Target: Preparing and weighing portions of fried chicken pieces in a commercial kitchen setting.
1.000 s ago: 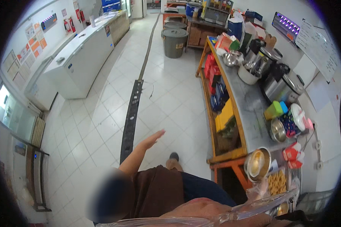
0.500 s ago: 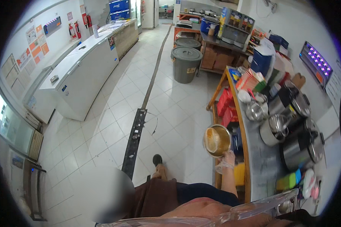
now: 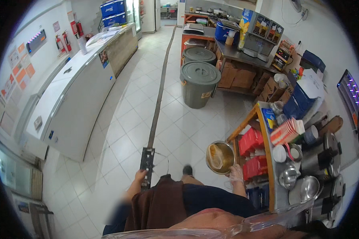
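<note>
The metal bowl (image 3: 227, 154) is held up in the air, near the wooden-framed table (image 3: 247, 126), its near rim grasped by the gloved right hand (image 3: 237, 175). It looks stiff, fairly light and perhaps slick; the rim seems the surest hold. The pale, orange-stained item (image 3: 215, 156) inside is hard to identify. The right fingertips are unclear. Whether the left hand (image 3: 140, 175) is clenched, I cannot tell.

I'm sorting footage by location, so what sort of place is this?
Probably a commercial kitchen: there's what looks like a drink dispenser, a long white chest freezer, and a metal bowl in the person's gloved right hand.
</note>
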`<state>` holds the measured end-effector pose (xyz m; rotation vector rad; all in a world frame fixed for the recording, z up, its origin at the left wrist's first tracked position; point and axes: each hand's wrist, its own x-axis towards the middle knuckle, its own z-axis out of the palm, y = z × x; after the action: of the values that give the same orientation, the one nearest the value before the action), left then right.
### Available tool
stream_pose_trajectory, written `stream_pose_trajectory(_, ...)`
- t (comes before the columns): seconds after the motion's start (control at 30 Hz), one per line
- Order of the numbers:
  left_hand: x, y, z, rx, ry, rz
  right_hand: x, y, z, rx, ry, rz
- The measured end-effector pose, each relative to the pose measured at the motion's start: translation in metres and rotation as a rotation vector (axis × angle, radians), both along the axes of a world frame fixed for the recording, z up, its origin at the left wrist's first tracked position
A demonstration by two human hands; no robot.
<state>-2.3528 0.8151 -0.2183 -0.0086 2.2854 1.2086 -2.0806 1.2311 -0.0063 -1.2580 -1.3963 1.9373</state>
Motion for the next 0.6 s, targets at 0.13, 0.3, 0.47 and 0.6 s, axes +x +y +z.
stream_pose_trajectory(0.13,-0.115,0.113,0.072,-0.080,0.330,-0.063,-0.082,0.063,-0.018,-0.031,-0.072,-0.122)
stream_pose_trajectory(0.3,-0.190,0.122,0.049,-0.242,-0.054,-0.098,-0.235,0.157,-0.044,0.108,-0.171,-0.088)
stream_pose_trajectory(0.47,-0.241,0.090,-0.008,-0.498,-0.314,-0.116,-0.424,0.218,0.005,0.101,-0.037,0.021)
stream_pose_trajectory(0.6,-0.310,0.097,-0.023,-0.549,-0.394,-0.063,-0.569,0.250,0.018,0.096,0.007,0.050)
